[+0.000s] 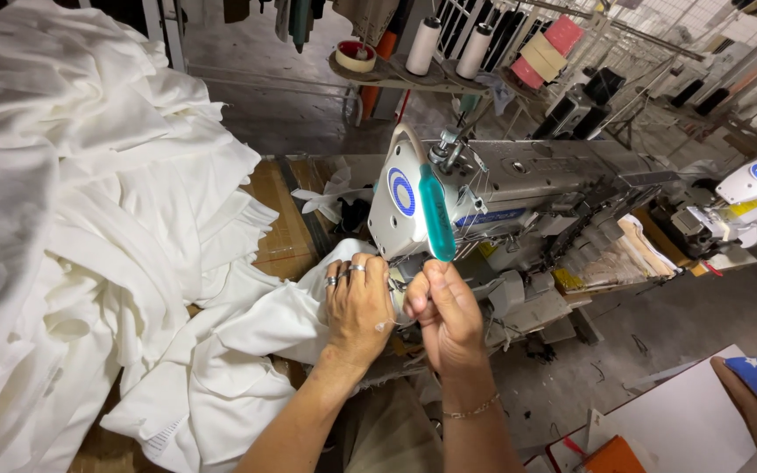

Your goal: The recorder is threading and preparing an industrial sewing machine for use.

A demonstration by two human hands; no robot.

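White knit fabric (256,328) spills from the heap at the left of the frame to the sewing machine (484,197) at centre. Flat, fingers spread, the left hand (358,307) pins it by the needle (hidden), seemingly for steadiness. Beside it, the raised right hand (444,311) pinches a teal-handled tool (436,213).

Two hands, left (357,307) and right (444,311), at one sewing machine (484,201); two white thread cones (423,45) far behind; three rings (343,274) on the left hand.
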